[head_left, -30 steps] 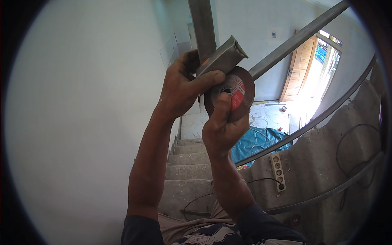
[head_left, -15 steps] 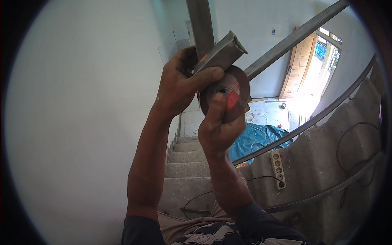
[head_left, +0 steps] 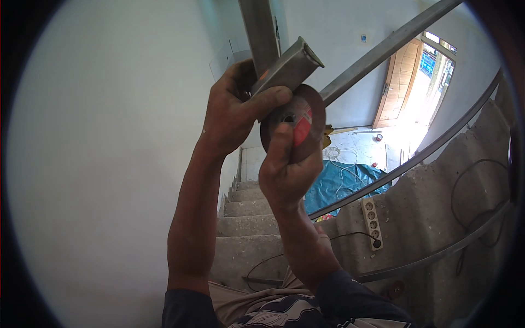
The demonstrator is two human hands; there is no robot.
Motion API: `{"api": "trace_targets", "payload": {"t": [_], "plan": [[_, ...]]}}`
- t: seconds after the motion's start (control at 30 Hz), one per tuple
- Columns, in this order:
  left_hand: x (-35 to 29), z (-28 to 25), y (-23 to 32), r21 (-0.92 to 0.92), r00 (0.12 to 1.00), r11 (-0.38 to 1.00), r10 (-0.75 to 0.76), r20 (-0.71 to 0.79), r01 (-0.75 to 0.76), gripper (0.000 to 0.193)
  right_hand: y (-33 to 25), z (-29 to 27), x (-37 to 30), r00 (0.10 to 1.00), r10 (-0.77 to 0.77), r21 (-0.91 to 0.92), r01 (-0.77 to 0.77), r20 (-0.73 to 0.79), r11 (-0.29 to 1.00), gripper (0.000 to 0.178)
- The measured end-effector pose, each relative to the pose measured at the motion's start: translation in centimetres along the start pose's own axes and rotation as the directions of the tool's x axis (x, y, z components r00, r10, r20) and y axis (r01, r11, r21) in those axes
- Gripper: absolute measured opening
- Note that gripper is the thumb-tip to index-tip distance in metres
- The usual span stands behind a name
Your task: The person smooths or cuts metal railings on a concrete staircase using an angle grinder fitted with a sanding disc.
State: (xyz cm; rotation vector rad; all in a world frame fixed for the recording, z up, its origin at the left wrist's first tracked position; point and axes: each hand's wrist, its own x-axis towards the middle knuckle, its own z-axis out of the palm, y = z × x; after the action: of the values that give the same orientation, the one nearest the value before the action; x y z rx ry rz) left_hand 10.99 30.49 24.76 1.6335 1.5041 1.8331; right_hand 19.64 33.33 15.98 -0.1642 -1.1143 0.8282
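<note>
My left hand [head_left: 229, 112] is closed round a short piece of rectangular metal tube [head_left: 290, 68], whose cut end points up and to the right. My right hand [head_left: 290, 169] pinches a round cutting disc [head_left: 313, 112], dark with a red and pale label, its thumb just below the centre hole. The disc is right against the tube's lower side, and my left thumb reaches to the disc's upper left edge. Behind the left hand rises a metal post [head_left: 258, 33]. A long metal rail [head_left: 388, 49] slants up to the right from behind the disc.
Concrete stairs [head_left: 246, 224] go down ahead, beside a white wall [head_left: 93, 164]. Curved metal rails [head_left: 415, 164] run along the right. A white power strip [head_left: 372, 221] with a plugged-in cable lies on the concrete. Below are a blue-green tarp [head_left: 322, 191] and an open wooden door [head_left: 399, 82].
Both hands, with the tube and the disc, have shifted slightly left and up in the view. The grip on each looks the same.
</note>
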Motion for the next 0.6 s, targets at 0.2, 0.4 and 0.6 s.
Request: {"api": "trace_targets", "payload": {"t": [0.2, 0.4, 0.6], "plan": [[-0.1, -0.2, 0.4, -0.042, 0.999, 0.998, 0.045, -0.004, -0.045, 0.063, -1.1, -1.0, 1.3, 0.999, 0.018, 0.012, -0.018, 0.036, 1.000, 0.044], [0.4, 0.1, -0.6, 0.010, 0.999, 0.999, 0.050, -0.007, -0.050, 0.054, -0.2, -0.1, 3.0, 0.974, -0.202, -0.098, 0.192, -0.104, 0.976, 0.034], [0.2, -0.5, -0.5, 0.136, 0.999, 0.990, 0.044, 0.020, -0.046, 0.055, -0.4, -1.1, 0.0, 0.996, -0.075, -0.076, 0.079, 0.055, 0.994, 0.045]]}}
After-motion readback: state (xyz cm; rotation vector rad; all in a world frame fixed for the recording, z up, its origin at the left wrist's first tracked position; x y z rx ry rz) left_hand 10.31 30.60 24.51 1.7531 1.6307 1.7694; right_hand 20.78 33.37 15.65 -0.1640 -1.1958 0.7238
